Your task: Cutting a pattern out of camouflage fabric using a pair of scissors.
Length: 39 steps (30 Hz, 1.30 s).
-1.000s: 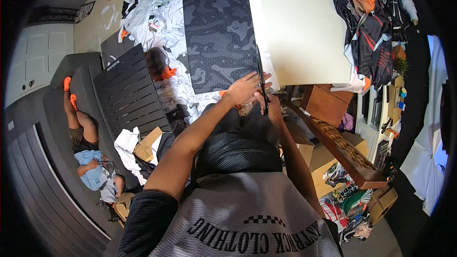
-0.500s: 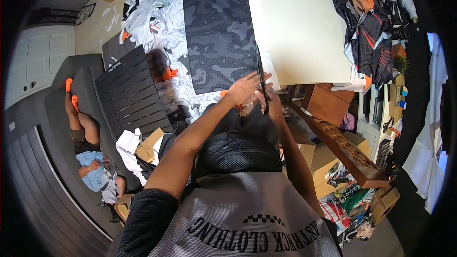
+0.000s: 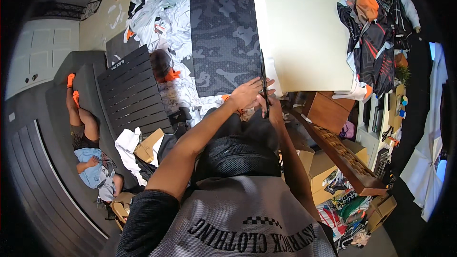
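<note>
A long piece of dark grey camouflage fabric (image 3: 223, 33) with a white border strip (image 3: 259, 0) along its right side lies on the table in front of me. My right hand (image 3: 273, 106) is closed around the handles of black scissors (image 3: 263, 71), whose blades point away from me along the fabric's right edge. My left hand (image 3: 248, 93) lies at the fabric's near right corner, fingers stretched out and reaching across beside the scissors. Part of the right hand is hidden behind the scissors and the left fingers.
Right of the fabric is a cream tabletop (image 3: 304, 33) with a pile of black, red and orange garments (image 3: 371, 43). White cloth (image 3: 159, 9) heaps on the left. A wooden bench with a woven panel (image 3: 342, 150), cardboard boxes (image 3: 323, 171) and a black slatted table (image 3: 133, 93) stand nearby. Someone lies on the sofa (image 3: 90, 128).
The view has shifted slightly, so the table and fabric sit a little lower and farther right. Both hands and the scissors keep nearly the same pose at the fabric's edge.
</note>
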### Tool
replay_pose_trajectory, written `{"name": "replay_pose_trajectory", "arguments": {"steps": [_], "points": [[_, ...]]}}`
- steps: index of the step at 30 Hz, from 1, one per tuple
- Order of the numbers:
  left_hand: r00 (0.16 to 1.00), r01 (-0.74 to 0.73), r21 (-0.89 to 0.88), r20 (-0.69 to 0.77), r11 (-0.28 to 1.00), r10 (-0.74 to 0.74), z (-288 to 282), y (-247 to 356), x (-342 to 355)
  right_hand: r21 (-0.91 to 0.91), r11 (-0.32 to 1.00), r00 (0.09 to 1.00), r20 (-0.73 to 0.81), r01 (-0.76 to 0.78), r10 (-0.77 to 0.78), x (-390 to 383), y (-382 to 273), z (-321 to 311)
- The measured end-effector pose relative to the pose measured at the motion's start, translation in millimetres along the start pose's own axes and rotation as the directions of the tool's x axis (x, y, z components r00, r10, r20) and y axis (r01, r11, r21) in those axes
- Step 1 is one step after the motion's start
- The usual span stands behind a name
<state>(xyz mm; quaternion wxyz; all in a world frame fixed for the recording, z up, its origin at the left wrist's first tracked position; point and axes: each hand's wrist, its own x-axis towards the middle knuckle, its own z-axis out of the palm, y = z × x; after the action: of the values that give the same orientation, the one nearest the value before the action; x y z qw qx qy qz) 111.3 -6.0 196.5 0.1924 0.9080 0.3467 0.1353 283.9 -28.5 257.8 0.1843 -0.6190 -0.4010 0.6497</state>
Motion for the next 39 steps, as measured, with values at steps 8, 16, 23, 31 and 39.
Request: {"name": "replay_pose_trajectory", "arguments": {"steps": [8, 16, 23, 31, 39], "points": [[1.000, 0.014, 0.027, -0.017, 1.000, -0.014, -14.7, 7.3, 5.6, -0.021, 1.000, 1.000, 0.015, 0.014, -0.014, 2.0, 4.7, -3.5], [0.999, 0.035, -0.040, 0.031, 0.999, -0.034, -8.3, 3.4, 2.5, 0.016, 1.000, 0.999, 0.027, 0.022, -0.022, 1.4, 3.1, -4.5], [0.998, -0.009, -0.097, -0.068, 0.995, 0.003, -2.5, 0.4, 1.2, 0.020, 0.999, 0.999, 0.019, -0.026, 0.026, -1.2, -3.2, -2.0], [0.998, 0.037, -0.064, -0.051, 0.997, -0.040, -7.9, 4.4, 3.3, 0.028, 1.000, 0.999, 0.035, 0.011, -0.012, 9.3, 3.5, -2.6], [0.998, 0.049, -0.024, -0.042, 0.999, -0.050, -9.2, 4.4, 3.0, 0.007, 1.000, 1.000, 0.007, 0.010, -0.010, 6.2, -6.5, 0.5]]}}
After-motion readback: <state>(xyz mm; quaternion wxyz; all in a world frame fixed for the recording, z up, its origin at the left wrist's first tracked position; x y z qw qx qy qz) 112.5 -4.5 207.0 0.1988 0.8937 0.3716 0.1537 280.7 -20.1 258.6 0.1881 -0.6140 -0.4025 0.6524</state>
